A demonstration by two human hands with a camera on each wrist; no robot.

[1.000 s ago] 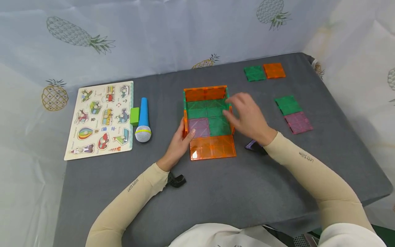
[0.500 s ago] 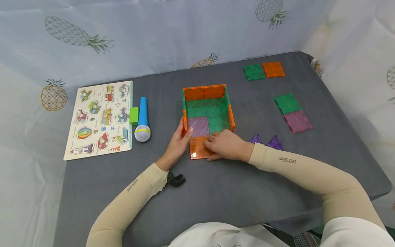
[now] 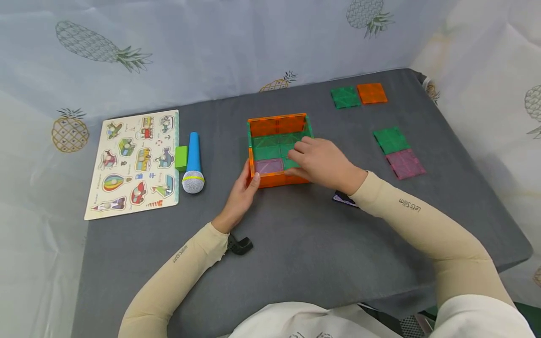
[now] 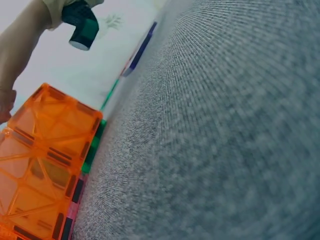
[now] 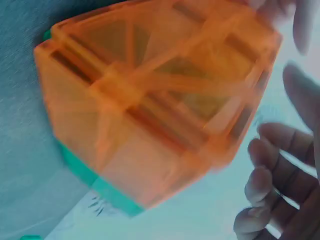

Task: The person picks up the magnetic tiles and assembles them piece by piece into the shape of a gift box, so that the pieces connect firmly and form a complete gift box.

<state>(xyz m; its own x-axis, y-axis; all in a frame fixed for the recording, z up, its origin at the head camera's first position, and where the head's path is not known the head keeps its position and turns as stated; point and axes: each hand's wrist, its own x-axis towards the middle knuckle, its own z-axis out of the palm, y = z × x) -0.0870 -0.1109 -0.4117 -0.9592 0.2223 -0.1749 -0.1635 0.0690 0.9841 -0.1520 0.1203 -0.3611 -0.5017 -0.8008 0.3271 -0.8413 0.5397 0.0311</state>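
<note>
At the middle of the tabletop (image 3: 296,263), a box (image 3: 274,180) of orange, green and purple tiles, its near left corner in the grip of the left hand (image 3: 238,197), and over its near right part the right hand (image 3: 323,164), loosely curled and without hold of anything. To the right, a green tile (image 3: 391,140) against a purple tile (image 3: 405,164), and at far right another pair, green (image 3: 345,97) and orange (image 3: 372,93). To the left, a microphone (image 3: 194,159), a green block (image 3: 181,158), then a puzzle board (image 3: 133,164).
</note>
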